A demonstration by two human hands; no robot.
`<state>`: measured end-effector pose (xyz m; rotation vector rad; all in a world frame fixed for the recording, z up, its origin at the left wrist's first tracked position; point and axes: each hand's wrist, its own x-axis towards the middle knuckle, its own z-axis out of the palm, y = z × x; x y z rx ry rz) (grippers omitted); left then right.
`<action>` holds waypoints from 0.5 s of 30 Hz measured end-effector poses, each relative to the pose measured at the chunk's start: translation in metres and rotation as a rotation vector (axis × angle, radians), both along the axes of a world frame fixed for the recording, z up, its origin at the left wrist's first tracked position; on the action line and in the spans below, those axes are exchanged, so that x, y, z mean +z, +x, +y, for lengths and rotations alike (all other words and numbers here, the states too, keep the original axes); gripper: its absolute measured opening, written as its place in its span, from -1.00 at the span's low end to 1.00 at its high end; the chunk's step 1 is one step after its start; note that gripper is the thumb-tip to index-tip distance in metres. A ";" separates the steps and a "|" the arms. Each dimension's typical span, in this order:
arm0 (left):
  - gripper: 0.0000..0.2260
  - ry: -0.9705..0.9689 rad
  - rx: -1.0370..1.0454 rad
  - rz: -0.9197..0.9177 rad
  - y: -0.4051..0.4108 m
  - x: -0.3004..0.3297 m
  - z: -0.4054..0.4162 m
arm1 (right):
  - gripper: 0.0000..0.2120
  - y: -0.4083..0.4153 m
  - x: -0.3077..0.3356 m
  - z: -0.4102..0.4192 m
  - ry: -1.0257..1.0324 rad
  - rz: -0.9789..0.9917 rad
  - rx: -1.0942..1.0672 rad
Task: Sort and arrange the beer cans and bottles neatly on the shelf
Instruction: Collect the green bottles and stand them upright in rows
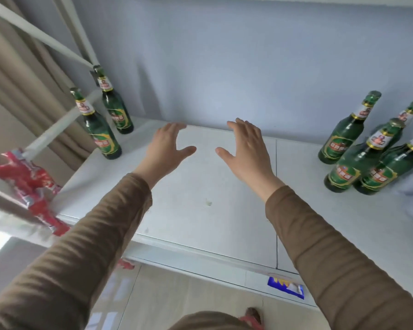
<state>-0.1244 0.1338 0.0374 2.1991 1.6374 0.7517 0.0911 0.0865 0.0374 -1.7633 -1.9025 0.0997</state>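
Two green beer bottles stand upright at the left end of the white shelf (200,210): a back one (115,108) and a front one (98,129). Several green beer bottles cluster at the right end, among them a back one (343,136) and a front one (358,163). My left hand (165,148) and my right hand (246,151) hover over the shelf's middle, palms facing each other, fingers spread, holding nothing. No cans are visible on this shelf.
A white metal shelf frame (57,117) rises at the left in front of a beige curtain. Red packaging (31,184) sits at the left on a lower level. A blue label (286,287) hangs on the shelf's front edge. A grey wall backs the shelf.
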 end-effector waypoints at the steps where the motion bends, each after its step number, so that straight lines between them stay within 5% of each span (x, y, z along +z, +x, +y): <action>1: -0.45 -0.005 0.021 -0.002 -0.022 0.000 0.002 | -0.37 -0.020 -0.002 0.005 -0.018 0.014 0.025; 15: -0.48 -0.069 0.331 -0.009 -0.205 -0.007 0.066 | -0.39 -0.193 -0.022 0.115 -0.138 0.221 0.270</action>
